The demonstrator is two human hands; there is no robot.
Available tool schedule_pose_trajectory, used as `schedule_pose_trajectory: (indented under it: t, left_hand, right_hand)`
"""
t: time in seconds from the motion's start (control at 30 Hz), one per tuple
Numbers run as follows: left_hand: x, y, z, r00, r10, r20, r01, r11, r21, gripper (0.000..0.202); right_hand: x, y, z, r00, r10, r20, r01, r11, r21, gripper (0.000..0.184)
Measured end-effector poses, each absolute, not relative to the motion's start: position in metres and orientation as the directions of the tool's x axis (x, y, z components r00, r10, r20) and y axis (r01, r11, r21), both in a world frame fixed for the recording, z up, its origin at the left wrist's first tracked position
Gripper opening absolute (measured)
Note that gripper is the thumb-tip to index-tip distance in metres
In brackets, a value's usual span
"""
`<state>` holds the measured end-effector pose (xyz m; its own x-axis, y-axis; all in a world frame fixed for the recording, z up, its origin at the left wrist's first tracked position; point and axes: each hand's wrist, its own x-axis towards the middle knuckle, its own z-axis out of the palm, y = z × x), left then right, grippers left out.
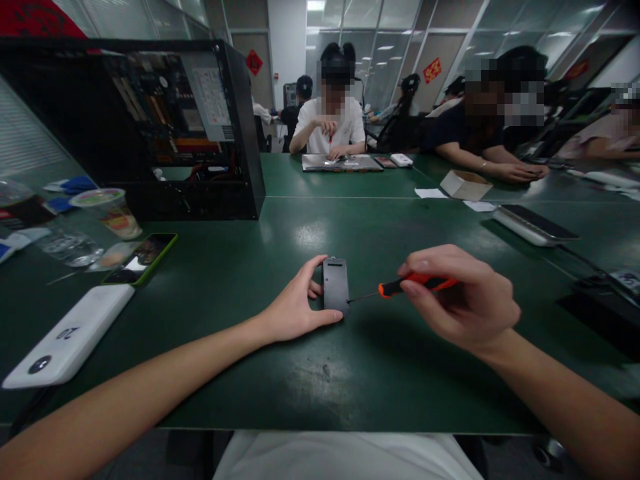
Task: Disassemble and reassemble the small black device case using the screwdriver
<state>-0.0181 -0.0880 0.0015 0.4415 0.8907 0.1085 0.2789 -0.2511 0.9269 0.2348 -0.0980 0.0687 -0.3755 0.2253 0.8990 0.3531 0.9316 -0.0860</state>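
Note:
A small grey rectangular device (pixel 335 285) lies flat on the green table (pixel 350 373) in front of me. My left hand (pixel 295 307) grips it by its left side, thumb at the near end and forefinger at the far end. My right hand (pixel 463 297) is closed around a small screwdriver with an orange handle (pixel 415 283). The thin shaft points left and its tip touches the device's near right corner.
An open black computer case (pixel 150 127) stands at the back left. A white power bank (pixel 70 337), a green-cased phone (pixel 143 257) and a plastic cup (pixel 111 210) lie at the left. Other people sit across the table with a laptop (pixel 341 162), a cardboard box (pixel 465 185) and a phone (pixel 537 223).

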Motion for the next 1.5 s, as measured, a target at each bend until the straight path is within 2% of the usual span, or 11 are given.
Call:
schedule_pose_trajectory:
  t: [0.13,0.37,0.5,0.83,0.97,1.27,1.4,1.5]
  left_hand:
    - [-0.018,-0.087,0.001,0.44,0.892,0.108,0.278,-0.249,0.928,0.105]
    - [-0.018,-0.087,0.003,0.437,0.895,0.09,0.276,-0.229,0.934,0.107]
    - [-0.017,-0.088,0.005,0.434,0.896,0.095,0.284,-0.236,0.929,0.107]
    - [-0.017,-0.087,0.004,0.438,0.893,0.104,0.277,-0.244,0.929,0.107]
    - [-0.017,-0.087,0.005,0.44,0.892,0.1,0.273,-0.238,0.932,0.107]
    - [-0.018,-0.087,0.004,0.443,0.89,0.102,0.28,-0.246,0.928,0.106]
    - [-0.018,-0.087,0.004,0.442,0.891,0.103,0.283,-0.247,0.927,0.106]
    - [-0.017,-0.086,0.004,0.439,0.893,0.1,0.292,-0.246,0.924,0.108]
  right_hand:
    - [0.234,-0.098,0.067,-0.324,0.261,0.909,0.441,0.892,-0.099,0.033]
    - [0.237,-0.086,0.062,-0.143,0.469,0.872,0.611,0.734,-0.295,0.015]
    - [0.236,-0.084,0.062,-0.075,0.538,0.84,0.618,0.686,-0.384,0.011]
    - [0.234,-0.08,0.059,-0.001,0.59,0.807,0.597,0.648,-0.473,0.009]
    - [0.236,-0.078,0.058,-0.001,0.565,0.825,0.622,0.646,-0.441,0.011]
    - [0.244,-0.071,0.056,-0.084,0.452,0.888,0.707,0.655,-0.266,0.014]
    - [0.244,-0.079,0.059,-0.18,0.398,0.899,0.73,0.667,-0.149,0.013]
    - [0.245,-0.083,0.062,-0.266,0.301,0.916,0.706,0.708,-0.027,0.01]
